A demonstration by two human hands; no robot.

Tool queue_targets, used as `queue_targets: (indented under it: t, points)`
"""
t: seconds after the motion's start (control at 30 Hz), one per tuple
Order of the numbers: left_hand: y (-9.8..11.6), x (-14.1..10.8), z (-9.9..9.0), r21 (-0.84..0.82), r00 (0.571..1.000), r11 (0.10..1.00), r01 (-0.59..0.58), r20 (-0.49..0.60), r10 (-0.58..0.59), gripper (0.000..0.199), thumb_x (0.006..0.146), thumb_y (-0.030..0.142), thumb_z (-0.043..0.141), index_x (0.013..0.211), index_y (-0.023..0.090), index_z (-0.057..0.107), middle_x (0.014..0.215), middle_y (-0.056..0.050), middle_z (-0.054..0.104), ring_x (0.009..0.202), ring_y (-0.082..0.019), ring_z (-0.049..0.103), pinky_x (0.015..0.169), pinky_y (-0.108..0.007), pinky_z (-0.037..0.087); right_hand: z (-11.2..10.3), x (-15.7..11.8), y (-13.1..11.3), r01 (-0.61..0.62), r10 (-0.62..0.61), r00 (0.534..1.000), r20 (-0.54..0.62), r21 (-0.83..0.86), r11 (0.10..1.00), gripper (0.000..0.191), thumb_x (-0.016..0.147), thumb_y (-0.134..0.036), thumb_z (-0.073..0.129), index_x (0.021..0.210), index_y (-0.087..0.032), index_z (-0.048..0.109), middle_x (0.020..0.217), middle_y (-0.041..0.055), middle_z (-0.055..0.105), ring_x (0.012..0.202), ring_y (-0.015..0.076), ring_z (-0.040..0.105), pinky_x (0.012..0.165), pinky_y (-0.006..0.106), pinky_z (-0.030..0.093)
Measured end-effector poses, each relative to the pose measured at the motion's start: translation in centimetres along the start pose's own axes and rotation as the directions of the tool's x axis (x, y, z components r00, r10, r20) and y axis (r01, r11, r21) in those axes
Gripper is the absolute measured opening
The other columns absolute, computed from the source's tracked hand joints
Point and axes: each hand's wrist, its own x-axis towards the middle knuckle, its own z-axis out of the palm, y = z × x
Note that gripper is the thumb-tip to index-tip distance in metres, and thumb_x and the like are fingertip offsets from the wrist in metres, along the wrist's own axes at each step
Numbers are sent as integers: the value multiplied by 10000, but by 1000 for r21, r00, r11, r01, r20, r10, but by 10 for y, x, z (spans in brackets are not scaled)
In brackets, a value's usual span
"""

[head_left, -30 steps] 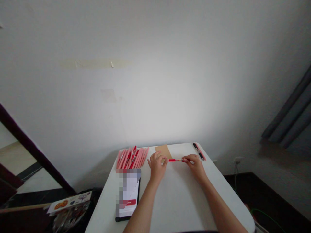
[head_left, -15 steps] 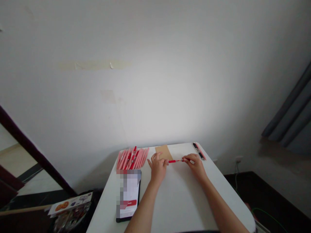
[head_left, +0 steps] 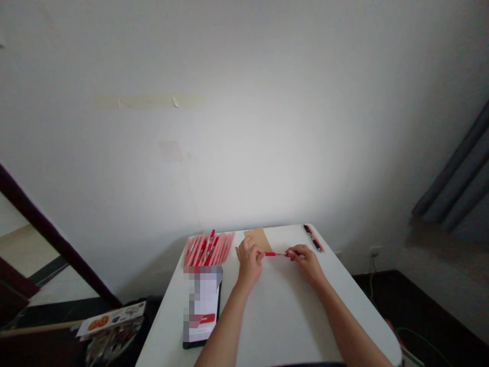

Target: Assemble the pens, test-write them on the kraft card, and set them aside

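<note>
A red pen (head_left: 275, 254) with a clear section lies level between my two hands over the white table (head_left: 282, 316). My left hand (head_left: 250, 260) pinches its left end, with the other fingers raised. At the right end, my right hand (head_left: 304, 256) holds the pen between thumb and fingers. Behind my left hand lies a brown card (head_left: 260, 238), partly covered by it. Many pink and red pens (head_left: 208, 250) lie side by side at the table's back left.
A phone (head_left: 204, 306) in a dark case lies at the left, partly blurred out. Black and pink pens (head_left: 314, 238) rest near the back right edge. Left of the table stands a dark bag (head_left: 114, 344) of litter with a white box on top. A wall rises behind the table.
The raised fingers of my left hand have shifted slightly and drawn closer together. My right hand has moved a little along the pen's right end. Both hands still hold it.
</note>
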Motion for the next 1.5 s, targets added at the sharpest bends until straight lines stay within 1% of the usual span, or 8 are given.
queue_targets:
  t: [0.23, 0.43, 0.63, 0.87, 1.03, 1.27, 1.37, 1.5]
  points:
    - [-3, 2, 2, -49, 1000, 999, -5, 6, 5, 137, 849, 256, 540, 787, 200, 648, 1301, -104, 490, 1239, -256, 451, 1035, -545, 352, -2, 2, -1, 36, -35, 999, -40, 25, 999, 452, 781, -636, 545, 708, -226, 722, 750, 77, 683, 833, 250, 583, 816, 382, 438]
    - [-1, 0, 4, 44, 999, 998, 45, 10, -45, 202, 875, 314, 506, 812, 216, 672, 1291, -96, 530, 1242, -260, 450, 1046, -575, 328, -2, 3, 2, 72, -73, 990, -124, -13, 997, 413, 779, -625, 563, 775, -253, 744, 808, 86, 700, 910, 267, 569, 873, 413, 425]
    - [0, -2, 5, 82, 999, 996, 23, 38, -26, 234, 877, 277, 495, 733, 218, 670, 1288, -70, 537, 1250, -255, 431, 1054, -598, 300, 0, 3, 2, 90, -89, 989, -121, 0, 996, 382, 772, -617, 583, 778, -273, 750, 828, 86, 707, 952, 280, 560, 896, 435, 422]
    - [-1, 0, 7, 48, 1000, 999, 8, 10, -9, 205, 850, 167, 485, 717, 174, 641, 1352, -108, 467, 1242, -268, 423, 1056, -591, 304, 0, 1, -2, 68, -66, 996, -66, 25, 997, 432, 754, -659, 577, 776, -266, 754, 781, 82, 685, 899, 264, 565, 853, 404, 440]
    - [0, 1, 4, 21, 1000, 1000, 5, 7, -5, 209, 857, 203, 488, 724, 175, 647, 1355, -112, 456, 1249, -272, 417, 1058, -598, 298, -1, 2, -5, 69, -67, 996, -55, 39, 997, 443, 758, -664, 569, 772, -260, 751, 753, 80, 678, 855, 256, 568, 828, 398, 448]
    - [0, 0, 3, 26, 1000, 1000, 2, 11, -2, 219, 870, 260, 493, 775, 189, 677, 1304, -113, 497, 1232, -269, 445, 1050, -580, 322, -1, 3, -2, 84, -80, 991, -110, 26, 996, 406, 753, -629, 599, 785, -253, 748, 800, 88, 702, 864, 258, 577, 848, 411, 442]
    - [-2, 0, 4, 33, 1000, 999, -5, 8, 5, 222, 872, 280, 497, 795, 197, 688, 1301, -114, 503, 1229, -265, 457, 1042, -560, 344, -1, 3, -1, 44, -34, 990, -138, 70, 997, 403, 707, -614, 656, 811, -234, 743, 801, 85, 693, 846, 252, 593, 856, 416, 444]
    - [-2, 0, 4, 37, 1000, 999, 3, 17, -4, 197, 862, 301, 527, 808, 213, 695, 1305, -101, 512, 1234, -263, 459, 1042, -567, 345, -1, 4, 0, -102, 150, 980, -133, 314, 944, 484, 630, -559, 746, 951, -201, 691, 830, 65, 684, 831, 239, 632, 800, 385, 480]
